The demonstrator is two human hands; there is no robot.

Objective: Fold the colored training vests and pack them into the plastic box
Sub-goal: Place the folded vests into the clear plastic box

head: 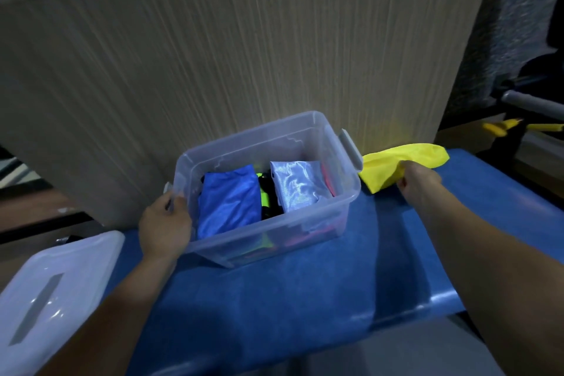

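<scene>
- The yellow vest (396,165) lies on the blue surface (305,299) just outside the plastic box (259,241), at its grey latch (351,148). It sits under and just beyond our right hand (418,183), loosely bunched rather than neatly folded.
- Our right hand has its fingers curled onto the near edge of that vest and looks to be pinching the cloth. The fingertips are hidden behind the hand, so we judge the grip from the curl alone.
- Our left hand (166,223) wraps the box's rim at the corner nearest it, fingers over the edge, steadying the box.
- Inside the box, past our left hand's fingers, a folded blue vest (229,201) lies beside a pale shiny vest (299,189). Green and black cloth shows in the gap between them, and something red sits against the wall on the right-hand side.
- What could go wrong, as we judge it: the thin, slippery cloth may fall open when we lift it by one edge, so it goes in unfolded.
- The box already looks well filled, so pushing the yellow vest in could rumple the folded ones or leave it proud of the rim.
- The lid (52,293) lies near our left forearm, off the box; a vest standing too high would keep it from seating.
</scene>
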